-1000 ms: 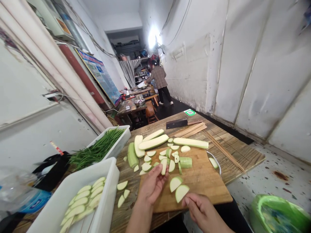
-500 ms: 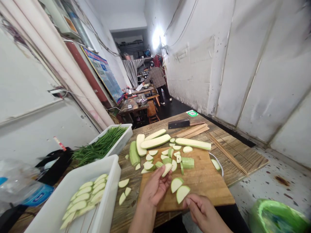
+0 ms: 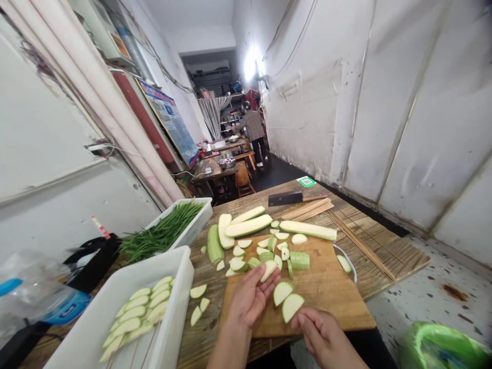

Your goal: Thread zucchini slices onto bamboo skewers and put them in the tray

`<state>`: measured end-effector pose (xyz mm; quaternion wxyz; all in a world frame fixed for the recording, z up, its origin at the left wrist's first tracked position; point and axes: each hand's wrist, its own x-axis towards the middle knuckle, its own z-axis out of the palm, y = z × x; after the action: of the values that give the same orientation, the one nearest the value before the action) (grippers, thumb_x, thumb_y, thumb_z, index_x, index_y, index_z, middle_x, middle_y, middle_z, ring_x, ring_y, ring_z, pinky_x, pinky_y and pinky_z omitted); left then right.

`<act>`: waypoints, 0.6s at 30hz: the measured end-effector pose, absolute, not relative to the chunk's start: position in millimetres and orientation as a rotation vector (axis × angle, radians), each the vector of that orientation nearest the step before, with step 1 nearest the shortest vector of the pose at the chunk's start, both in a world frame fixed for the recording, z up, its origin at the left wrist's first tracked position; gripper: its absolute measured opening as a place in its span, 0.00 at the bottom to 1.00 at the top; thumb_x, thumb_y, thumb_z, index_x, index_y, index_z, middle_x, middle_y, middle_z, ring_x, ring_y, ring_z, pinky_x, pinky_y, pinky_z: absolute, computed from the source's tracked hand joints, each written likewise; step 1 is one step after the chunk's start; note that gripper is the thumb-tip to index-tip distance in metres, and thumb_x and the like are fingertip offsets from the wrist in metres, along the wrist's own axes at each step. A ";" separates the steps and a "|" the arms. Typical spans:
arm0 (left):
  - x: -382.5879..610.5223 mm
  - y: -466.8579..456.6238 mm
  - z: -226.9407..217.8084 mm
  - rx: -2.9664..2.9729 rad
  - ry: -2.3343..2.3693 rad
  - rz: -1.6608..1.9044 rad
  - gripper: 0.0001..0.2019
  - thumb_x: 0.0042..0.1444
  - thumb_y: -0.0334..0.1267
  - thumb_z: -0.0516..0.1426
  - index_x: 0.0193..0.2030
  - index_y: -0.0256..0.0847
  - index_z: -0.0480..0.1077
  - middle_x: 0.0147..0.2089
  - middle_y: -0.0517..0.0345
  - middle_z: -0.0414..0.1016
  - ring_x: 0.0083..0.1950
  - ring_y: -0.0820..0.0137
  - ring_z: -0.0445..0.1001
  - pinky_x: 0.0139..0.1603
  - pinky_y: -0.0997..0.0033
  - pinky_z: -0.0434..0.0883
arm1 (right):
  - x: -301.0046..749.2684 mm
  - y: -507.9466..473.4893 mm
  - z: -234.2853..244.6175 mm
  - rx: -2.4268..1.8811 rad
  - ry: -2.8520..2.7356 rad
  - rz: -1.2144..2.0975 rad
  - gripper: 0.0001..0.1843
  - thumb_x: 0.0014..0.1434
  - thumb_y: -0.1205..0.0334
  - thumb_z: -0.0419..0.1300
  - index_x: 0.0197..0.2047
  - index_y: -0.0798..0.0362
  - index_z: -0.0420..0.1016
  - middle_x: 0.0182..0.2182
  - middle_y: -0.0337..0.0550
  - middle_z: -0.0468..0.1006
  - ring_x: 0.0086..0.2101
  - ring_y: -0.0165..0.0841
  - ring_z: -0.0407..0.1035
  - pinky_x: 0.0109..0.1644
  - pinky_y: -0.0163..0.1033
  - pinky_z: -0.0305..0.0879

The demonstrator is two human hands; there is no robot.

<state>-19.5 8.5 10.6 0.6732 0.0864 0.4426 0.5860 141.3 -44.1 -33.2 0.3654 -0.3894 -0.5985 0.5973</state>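
My left hand [image 3: 251, 296] pinches a pale zucchini slice [image 3: 268, 270] between thumb and fingers above the wooden cutting board [image 3: 326, 294], palm turned up. My right hand [image 3: 321, 330] is closed on the lower end of a thin skewer, mostly hidden by the fingers and slices. Two half-round zucchini slices, the upper one [image 3: 283, 293] and the lower one [image 3: 292, 307], are threaded on it, just right of my left hand. Cut zucchini pieces [image 3: 300, 260] lie along the board's far side, and peeled zucchini lengths [image 3: 249, 225] rest beyond it.
A black-bladed cleaver [image 3: 285, 199] and bundled skewers [image 3: 307, 209] lie at the table's far side. On the left stand a white tub [image 3: 184, 287] with skewered slices and a tray of green stalks [image 3: 165, 230]. A green bin [image 3: 438, 343] is at lower right; a person [image 3: 253, 128] stands far back.
The whole view has shifted slightly. My hands keep their holds, and the skewer's tip by my left fingers no longer shows. The distant person no longer holds the white sheet out.
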 end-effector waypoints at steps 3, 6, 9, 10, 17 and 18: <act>-17.6 7.9 10.4 0.222 0.994 1.331 0.04 0.51 0.25 0.57 0.35 0.28 0.69 0.39 0.41 0.76 0.41 0.60 0.76 0.43 0.64 0.74 | 140.8 -43.7 -34.6 -1.018 -1.535 1.523 0.26 0.59 0.39 0.44 0.30 0.54 0.66 0.12 0.27 0.48 0.15 0.24 0.43 0.17 0.30 0.39; -15.4 7.0 10.3 0.258 0.994 1.338 0.04 0.51 0.25 0.57 0.35 0.28 0.70 0.38 0.40 0.76 0.40 0.61 0.76 0.43 0.64 0.74 | 140.0 -43.6 -34.8 -1.034 -1.532 1.519 0.27 0.59 0.38 0.43 0.30 0.55 0.65 0.12 0.27 0.48 0.15 0.24 0.44 0.17 0.30 0.39; -13.5 6.0 10.3 0.310 1.011 1.336 0.04 0.52 0.25 0.56 0.36 0.28 0.70 0.39 0.39 0.76 0.39 0.62 0.77 0.42 0.66 0.74 | 138.9 -43.3 -34.8 -1.050 -1.490 1.521 0.27 0.58 0.38 0.44 0.29 0.55 0.65 0.12 0.27 0.49 0.15 0.24 0.44 0.17 0.30 0.38; -13.1 5.7 10.0 0.322 1.018 1.333 0.05 0.52 0.24 0.55 0.36 0.28 0.71 0.39 0.39 0.76 0.39 0.62 0.77 0.41 0.67 0.74 | 138.6 -43.2 -35.0 -1.050 -1.476 1.525 0.27 0.58 0.38 0.44 0.29 0.54 0.65 0.12 0.27 0.49 0.15 0.23 0.43 0.17 0.30 0.38; -10.6 4.3 6.6 0.336 1.032 1.251 0.05 0.49 0.26 0.58 0.35 0.30 0.72 0.36 0.43 0.77 0.39 0.62 0.76 0.39 0.66 0.74 | 138.9 -42.0 -37.8 -1.043 -1.468 1.528 0.25 0.59 0.40 0.44 0.29 0.54 0.64 0.12 0.27 0.50 0.15 0.24 0.44 0.17 0.30 0.39; -9.9 3.9 6.3 0.335 1.033 1.244 0.06 0.49 0.27 0.59 0.35 0.30 0.72 0.36 0.43 0.77 0.39 0.62 0.76 0.39 0.66 0.74 | 138.8 -41.9 -38.1 -1.041 -1.463 1.529 0.25 0.59 0.40 0.44 0.29 0.54 0.64 0.12 0.27 0.50 0.15 0.24 0.44 0.18 0.30 0.39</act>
<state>-9.9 3.9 6.3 0.6781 0.1489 0.4596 0.5538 138.8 -41.9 -38.1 0.3817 -0.4079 -0.5736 0.5991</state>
